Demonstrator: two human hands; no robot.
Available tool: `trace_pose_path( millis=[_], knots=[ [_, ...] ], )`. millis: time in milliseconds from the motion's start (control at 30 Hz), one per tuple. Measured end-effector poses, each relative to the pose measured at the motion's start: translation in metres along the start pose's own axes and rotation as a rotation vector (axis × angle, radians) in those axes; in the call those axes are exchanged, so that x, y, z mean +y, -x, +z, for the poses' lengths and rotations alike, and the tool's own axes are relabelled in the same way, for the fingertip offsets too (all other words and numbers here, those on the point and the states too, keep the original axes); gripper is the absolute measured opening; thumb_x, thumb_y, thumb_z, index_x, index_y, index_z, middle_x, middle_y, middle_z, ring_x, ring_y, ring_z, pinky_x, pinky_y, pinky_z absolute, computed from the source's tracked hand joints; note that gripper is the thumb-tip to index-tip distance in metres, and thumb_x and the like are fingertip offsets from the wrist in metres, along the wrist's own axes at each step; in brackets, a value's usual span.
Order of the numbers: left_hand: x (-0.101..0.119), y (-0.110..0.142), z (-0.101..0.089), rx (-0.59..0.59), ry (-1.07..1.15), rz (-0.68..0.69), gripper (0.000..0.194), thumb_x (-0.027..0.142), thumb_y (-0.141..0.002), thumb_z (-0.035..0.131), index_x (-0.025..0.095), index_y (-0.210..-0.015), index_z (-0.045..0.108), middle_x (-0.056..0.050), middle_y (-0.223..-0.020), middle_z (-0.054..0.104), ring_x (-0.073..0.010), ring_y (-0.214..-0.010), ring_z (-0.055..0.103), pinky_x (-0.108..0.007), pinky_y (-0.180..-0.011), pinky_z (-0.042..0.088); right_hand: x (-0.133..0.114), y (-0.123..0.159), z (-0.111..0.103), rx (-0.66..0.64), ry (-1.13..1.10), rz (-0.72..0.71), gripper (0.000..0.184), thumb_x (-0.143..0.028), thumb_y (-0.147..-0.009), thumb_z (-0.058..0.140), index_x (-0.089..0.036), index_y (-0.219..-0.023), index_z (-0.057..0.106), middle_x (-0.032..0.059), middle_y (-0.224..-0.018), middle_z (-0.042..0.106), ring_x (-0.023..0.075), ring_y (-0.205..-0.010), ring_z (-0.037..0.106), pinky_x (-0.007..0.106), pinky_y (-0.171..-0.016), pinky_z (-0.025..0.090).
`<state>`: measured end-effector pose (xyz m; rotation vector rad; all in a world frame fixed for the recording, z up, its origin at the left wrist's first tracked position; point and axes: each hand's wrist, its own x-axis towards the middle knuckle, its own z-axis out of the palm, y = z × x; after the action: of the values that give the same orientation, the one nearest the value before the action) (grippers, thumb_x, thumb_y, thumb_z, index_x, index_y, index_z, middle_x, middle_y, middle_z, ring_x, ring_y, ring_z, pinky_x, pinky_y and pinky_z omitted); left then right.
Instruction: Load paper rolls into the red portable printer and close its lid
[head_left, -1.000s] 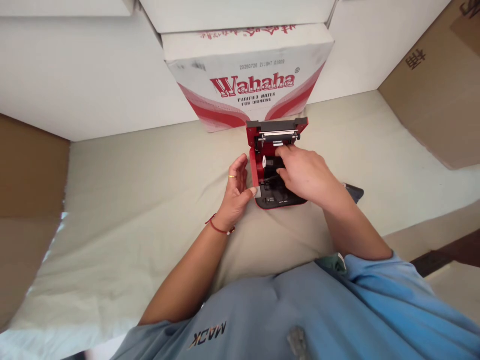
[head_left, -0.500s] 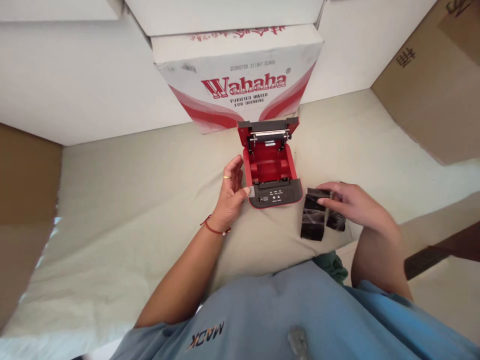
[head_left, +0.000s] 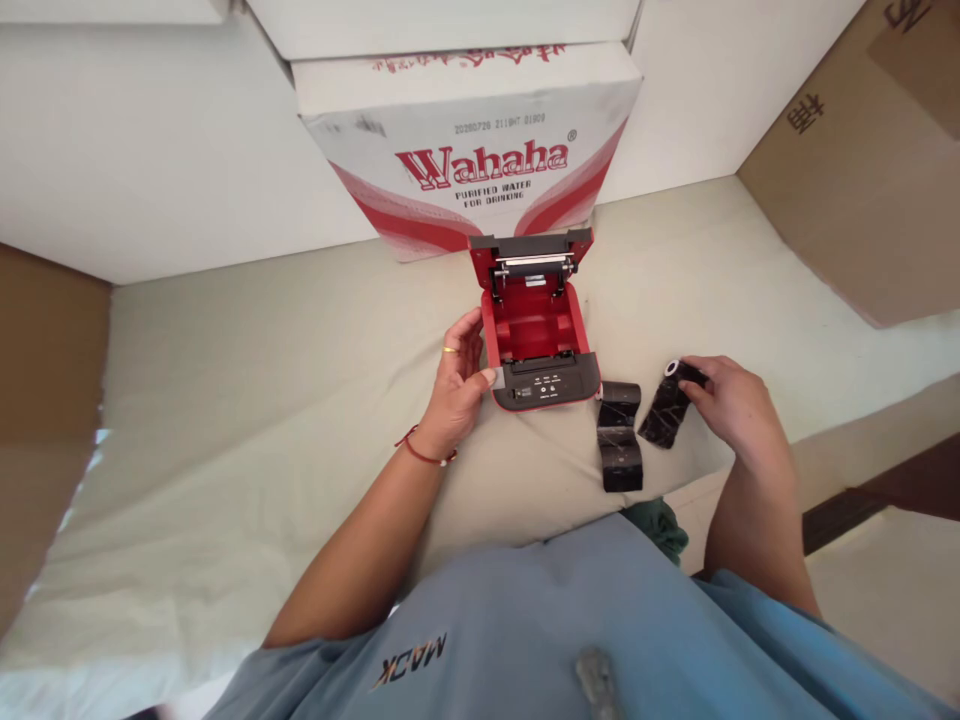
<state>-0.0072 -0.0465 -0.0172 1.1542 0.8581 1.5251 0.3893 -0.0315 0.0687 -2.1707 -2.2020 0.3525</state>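
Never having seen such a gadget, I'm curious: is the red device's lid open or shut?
Open: the lid stands raised at the back of the red device, baring the compartment inside.

We see smooth plastic on the red case, with a shiny, metal-looking bar. The black strip looks like glossy paper to us, the sheet matt, creased cloth.

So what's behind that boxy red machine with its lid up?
Behind the red-and-black plastic machine stands a white cardboard box with red bands and Wahaha lettering. The machine's raised lid covers part of the box's bottom edge, so that bit is hidden.
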Motion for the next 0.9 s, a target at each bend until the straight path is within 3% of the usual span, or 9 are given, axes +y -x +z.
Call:
trace_pose_path(
  millis=[67,133,200,300,400,533,633,767,900],
  knots=[
    [-0.001,0.000,0.000,0.003,0.002,0.009,0.081,0.060,-0.085,0.090,0.037,-0.156,0.057,-0.006,-0.171,0.054,-0.0301,-0.162,0.048,-0.047,-0.137,0.040,-0.001,0.002,-0.010,-0.034,-0.026,-0.015,0.045,-0.039,-0.096,0.060,-0.018,-0.129,0.081,0.0178,-0.121,0.082,0.0374,-0.099,0.078,0.053,-0.088,0.061],
    [-0.002,0.000,0.000,0.007,-0.001,0.004,0.079,0.058,-0.087,0.089,0.037,-0.156,0.057,-0.006,-0.170,0.054,-0.0297,-0.162,0.049,-0.047,-0.136,0.041,-0.002,0.010,-0.035,-0.101,-0.137,-0.104,0.038,-0.046,-0.096,0.066,-0.024,-0.122,0.084,0.0132,-0.111,0.084,0.0335,-0.088,0.078,0.049,-0.079,0.062],
    [-0.003,0.001,0.000,0.010,0.003,-0.004,0.079,0.056,-0.087,0.090,0.037,-0.155,0.057,-0.006,-0.170,0.054,-0.0299,-0.161,0.050,-0.048,-0.136,0.042,-0.005,0.020,-0.073,-0.155,-0.288,-0.268,0.036,-0.056,-0.097,0.073,-0.032,-0.123,0.083,0.0083,-0.105,0.085,0.0255,-0.071,0.073,0.041,-0.063,0.059],
    [-0.003,0.001,0.001,0.009,0.025,-0.010,0.078,0.054,-0.086,0.091,0.037,-0.155,0.057,-0.007,-0.171,0.053,-0.0308,-0.163,0.048,-0.050,-0.138,0.038,-0.021,0.032,-0.129,-0.167,-0.369,-0.564,0.032,-0.051,-0.102,0.075,-0.042,-0.131,0.081,0.0069,-0.105,0.084,0.0174,-0.054,0.061,0.035,-0.047,0.050],
    [-0.003,0.001,0.002,-0.001,0.031,-0.014,0.078,0.053,-0.088,0.090,0.037,-0.155,0.055,-0.007,-0.173,0.051,-0.0315,-0.164,0.045,-0.053,-0.139,0.035,-0.055,0.025,-0.157,-0.234,-0.411,-0.805,0.032,-0.043,-0.105,0.074,-0.046,-0.136,0.079,0.0032,-0.111,0.085,0.0148,-0.055,0.063,0.032,-0.048,0.051],
    [-0.001,0.001,0.003,-0.018,0.041,-0.012,0.076,0.055,-0.089,0.088,0.037,-0.155,0.054,-0.007,-0.172,0.050,-0.0316,-0.165,0.044,-0.054,-0.140,0.033,-0.122,-0.006,-0.137,-0.332,-0.435,-0.930,0.032,-0.043,-0.107,0.069,-0.032,-0.136,0.080,0.0053,-0.119,0.084,0.0198,-0.088,0.077,0.031,-0.074,0.059],
    [0.000,0.001,0.004,-0.012,0.054,-0.013,0.076,0.054,-0.089,0.089,0.037,-0.154,0.055,-0.006,-0.171,0.051,-0.0319,-0.165,0.045,-0.054,-0.140,0.033,-0.173,-0.024,-0.101,-0.185,-0.285,-0.820,0.033,-0.027,-0.104,0.069,-0.022,-0.135,0.079,0.0090,-0.121,0.082,0.0236,-0.099,0.076,0.034,-0.086,0.057],
    [0.001,0.001,0.006,-0.003,0.042,-0.010,0.078,0.056,-0.088,0.089,0.036,-0.155,0.055,-0.007,-0.170,0.052,-0.0322,-0.165,0.044,-0.053,-0.141,0.032,-0.218,-0.035,-0.068,-0.118,0.089,-0.577,0.037,-0.018,-0.102,0.062,-0.017,-0.136,0.076,0.0165,-0.134,0.077,0.0319,-0.109,0.075,0.039,-0.086,0.053],
    [0.001,0.001,0.006,0.000,0.039,-0.017,0.076,0.052,-0.090,0.089,0.036,-0.155,0.054,-0.007,-0.171,0.052,-0.0317,-0.165,0.044,-0.052,-0.140,0.033,-0.234,-0.043,-0.059,-0.134,0.193,-0.523,0.037,-0.017,-0.103,0.058,-0.014,-0.136,0.075,0.0194,-0.128,0.077,0.0348,-0.104,0.076,0.040,-0.079,0.051]
  ],
)
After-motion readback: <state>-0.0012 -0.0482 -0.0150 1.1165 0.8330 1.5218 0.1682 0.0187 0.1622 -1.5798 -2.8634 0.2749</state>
